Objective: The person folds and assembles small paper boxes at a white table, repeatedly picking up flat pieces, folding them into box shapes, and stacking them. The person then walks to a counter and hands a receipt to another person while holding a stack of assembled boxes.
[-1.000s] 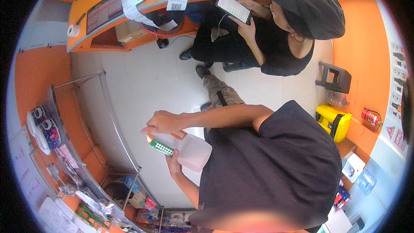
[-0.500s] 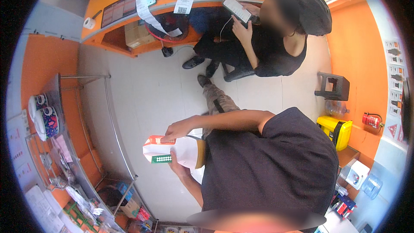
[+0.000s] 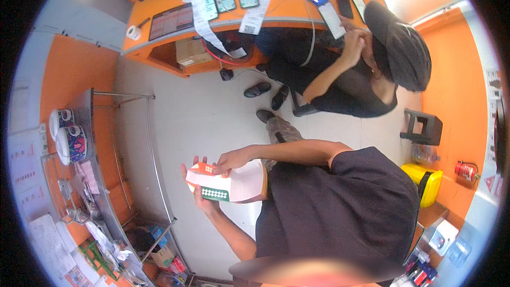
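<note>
A white card carton [image 3: 247,179] with an orange patterned panel and a green patterned panel is in front of my torso; brown layers show along its edge. My left hand [image 3: 204,197] holds it from below, thumb against the green panel and fingertips showing past the orange side. Pressed on the orange panel, my right hand [image 3: 234,160] has its fingers bent over the carton. How far the carton is folded I cannot tell.
Another person in a black cap [image 3: 398,42] sits at an orange desk [image 3: 146,8] with phones, a tablet and receipt paper. A metal rack [image 3: 151,143] stands left. To the right are a black stool [image 3: 422,126], a yellow bin [image 3: 425,183] and a fire extinguisher [image 3: 466,171].
My left hand has reached further around the carton, its fingertips now showing beyond the orange side. The other person's phone has left their two-handed hold and is at the desk edge.
</note>
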Demonstrator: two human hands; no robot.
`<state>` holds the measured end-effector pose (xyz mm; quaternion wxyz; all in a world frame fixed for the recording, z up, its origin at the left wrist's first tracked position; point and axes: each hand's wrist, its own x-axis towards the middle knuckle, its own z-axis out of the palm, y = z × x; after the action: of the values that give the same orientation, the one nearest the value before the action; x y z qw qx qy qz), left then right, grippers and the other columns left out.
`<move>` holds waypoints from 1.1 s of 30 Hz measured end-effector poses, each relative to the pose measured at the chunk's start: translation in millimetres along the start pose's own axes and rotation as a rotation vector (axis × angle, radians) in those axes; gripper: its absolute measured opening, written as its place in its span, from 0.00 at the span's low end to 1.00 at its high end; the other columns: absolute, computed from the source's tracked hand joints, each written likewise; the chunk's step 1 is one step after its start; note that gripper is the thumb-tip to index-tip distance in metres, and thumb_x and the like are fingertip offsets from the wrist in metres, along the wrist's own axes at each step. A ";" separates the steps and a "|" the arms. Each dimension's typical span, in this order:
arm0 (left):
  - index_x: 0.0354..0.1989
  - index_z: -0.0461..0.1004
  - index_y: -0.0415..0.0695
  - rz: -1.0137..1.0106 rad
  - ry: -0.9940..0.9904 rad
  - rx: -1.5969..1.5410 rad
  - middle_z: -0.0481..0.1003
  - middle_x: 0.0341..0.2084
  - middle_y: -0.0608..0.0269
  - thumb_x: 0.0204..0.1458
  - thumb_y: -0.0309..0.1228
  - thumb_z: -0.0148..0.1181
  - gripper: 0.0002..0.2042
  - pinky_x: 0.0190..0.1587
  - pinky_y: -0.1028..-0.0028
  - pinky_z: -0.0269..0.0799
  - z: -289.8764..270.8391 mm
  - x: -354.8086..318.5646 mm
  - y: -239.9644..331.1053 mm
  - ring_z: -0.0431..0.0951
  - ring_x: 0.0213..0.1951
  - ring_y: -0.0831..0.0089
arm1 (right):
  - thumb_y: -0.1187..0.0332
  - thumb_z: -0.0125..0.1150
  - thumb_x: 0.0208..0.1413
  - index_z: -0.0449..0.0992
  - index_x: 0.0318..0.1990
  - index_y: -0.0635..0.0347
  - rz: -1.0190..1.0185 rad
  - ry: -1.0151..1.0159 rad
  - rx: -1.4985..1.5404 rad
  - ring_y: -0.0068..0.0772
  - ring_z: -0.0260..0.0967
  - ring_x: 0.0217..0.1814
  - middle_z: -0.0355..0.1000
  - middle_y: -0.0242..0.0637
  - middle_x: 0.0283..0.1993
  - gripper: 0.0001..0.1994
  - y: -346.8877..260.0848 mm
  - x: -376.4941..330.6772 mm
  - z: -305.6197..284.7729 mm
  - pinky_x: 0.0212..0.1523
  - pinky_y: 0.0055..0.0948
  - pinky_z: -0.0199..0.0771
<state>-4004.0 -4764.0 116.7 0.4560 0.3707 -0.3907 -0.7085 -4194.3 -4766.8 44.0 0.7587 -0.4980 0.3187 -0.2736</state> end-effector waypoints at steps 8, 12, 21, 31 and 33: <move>0.77 0.45 0.45 -0.082 -0.126 0.135 0.54 0.74 0.45 0.47 0.29 0.56 0.45 0.75 0.53 0.50 51.2 75.8 1.7 0.56 0.73 0.49 | 0.38 0.51 0.67 0.82 0.36 0.63 0.039 0.307 0.129 0.24 0.68 0.30 0.70 0.31 0.25 0.32 -49.2 6.5 -66.5 0.30 0.29 0.65; 0.77 0.45 0.44 -0.175 -0.116 0.245 0.52 0.75 0.48 0.43 0.27 0.55 0.47 0.76 0.57 0.45 79.3 101.2 8.1 0.51 0.75 0.53 | 0.39 0.52 0.68 0.82 0.32 0.59 0.040 0.275 0.189 0.17 0.61 0.23 0.65 0.24 0.20 0.30 -54.6 4.6 -103.9 0.22 0.24 0.55; 0.74 0.49 0.45 -0.164 -0.100 0.430 0.52 0.72 0.50 0.35 0.30 0.57 0.48 0.76 0.53 0.46 125.0 120.5 34.5 0.50 0.75 0.53 | 0.42 0.50 0.70 0.80 0.25 0.56 -0.157 0.071 0.287 0.15 0.53 0.17 0.60 0.20 0.15 0.30 -74.6 16.7 -142.6 0.20 0.24 0.50; 0.73 0.51 0.45 0.014 0.201 0.192 0.61 0.64 0.53 0.39 0.31 0.57 0.45 0.67 0.58 0.62 94.5 121.4 1.8 0.65 0.64 0.55 | 0.40 0.46 0.70 0.83 0.39 0.66 0.114 0.025 0.039 0.31 0.72 0.37 0.78 0.43 0.34 0.33 -107.5 27.5 -132.5 0.38 0.34 0.69; 0.74 0.50 0.45 0.036 0.302 0.147 0.63 0.64 0.54 0.41 0.31 0.57 0.45 0.66 0.58 0.64 89.0 111.4 -8.0 0.67 0.63 0.55 | 0.37 0.44 0.69 0.82 0.43 0.67 0.154 -0.050 -0.107 0.36 0.74 0.42 0.79 0.46 0.39 0.35 -97.5 31.1 -137.0 0.44 0.37 0.71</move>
<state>-4119.8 -4846.8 128.1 0.4937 0.4984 -0.3750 -0.6060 -4287.3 -4903.8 86.9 0.7574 -0.5186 0.3512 -0.1843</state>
